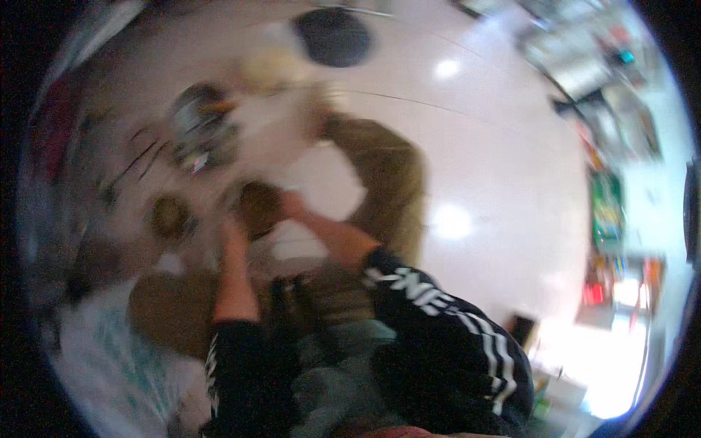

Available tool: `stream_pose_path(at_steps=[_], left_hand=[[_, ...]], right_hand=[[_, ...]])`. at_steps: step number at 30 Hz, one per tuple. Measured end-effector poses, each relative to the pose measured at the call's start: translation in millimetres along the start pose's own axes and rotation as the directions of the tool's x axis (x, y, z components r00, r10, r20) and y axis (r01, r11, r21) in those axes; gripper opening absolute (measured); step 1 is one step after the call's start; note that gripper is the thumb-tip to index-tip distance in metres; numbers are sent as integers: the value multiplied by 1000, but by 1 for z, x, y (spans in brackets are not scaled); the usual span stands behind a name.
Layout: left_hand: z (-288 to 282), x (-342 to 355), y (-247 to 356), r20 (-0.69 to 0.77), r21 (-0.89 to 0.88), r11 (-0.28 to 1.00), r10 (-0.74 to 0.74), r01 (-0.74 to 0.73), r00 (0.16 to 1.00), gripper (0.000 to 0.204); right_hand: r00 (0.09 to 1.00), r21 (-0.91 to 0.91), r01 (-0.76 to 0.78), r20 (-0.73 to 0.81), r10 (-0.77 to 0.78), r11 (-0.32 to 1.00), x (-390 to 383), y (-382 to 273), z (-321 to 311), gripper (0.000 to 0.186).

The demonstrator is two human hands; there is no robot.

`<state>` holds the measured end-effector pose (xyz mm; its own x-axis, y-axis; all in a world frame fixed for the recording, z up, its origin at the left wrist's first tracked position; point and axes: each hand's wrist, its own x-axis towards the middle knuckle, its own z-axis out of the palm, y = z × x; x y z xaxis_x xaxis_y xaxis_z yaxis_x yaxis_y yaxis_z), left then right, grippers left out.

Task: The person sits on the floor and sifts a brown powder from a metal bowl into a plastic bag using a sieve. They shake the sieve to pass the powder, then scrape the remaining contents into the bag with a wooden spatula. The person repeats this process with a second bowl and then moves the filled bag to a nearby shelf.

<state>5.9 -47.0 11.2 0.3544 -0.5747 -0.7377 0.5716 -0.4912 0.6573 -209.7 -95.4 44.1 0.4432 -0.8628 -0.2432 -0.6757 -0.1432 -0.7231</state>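
Note:
Motion blur smears the whole middle of the head view. Between my two hands is a brown, roundish, bowl-like object point(260, 207); its exact kind does not show. My left hand point(232, 223) is against its left side, and my right hand point(290, 204) is on its right side. The fingers of both hands are too smeared to make out. To the left of my left hand lies a second brownish-green round object point(170, 217). Beyond it stands a dark, pot-like container point(201, 120) with something orange at its edge.
A white sack with green markings point(131, 365) lies at the lower left. A black round object point(332, 36) and a blurred yellowish thing point(274, 69) are on the pale floor point(496, 168) ahead. My bent leg in brown trousers point(391, 175) is right of my hands. Cluttered shelves point(613, 131) line the right.

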Motion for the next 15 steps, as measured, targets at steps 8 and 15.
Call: stream_pose_path(at_steps=[8,15], left_hand=[[-2,7,-1,-12,280,953,-119,117,993,34],[-18,11,26,-137,388,911,-94,141,986,32]], right_hand=[[918,341,-113,-323,229,933,3,47,78,37],[876,240,-273,-338,343,932,30,-1,82,29]])
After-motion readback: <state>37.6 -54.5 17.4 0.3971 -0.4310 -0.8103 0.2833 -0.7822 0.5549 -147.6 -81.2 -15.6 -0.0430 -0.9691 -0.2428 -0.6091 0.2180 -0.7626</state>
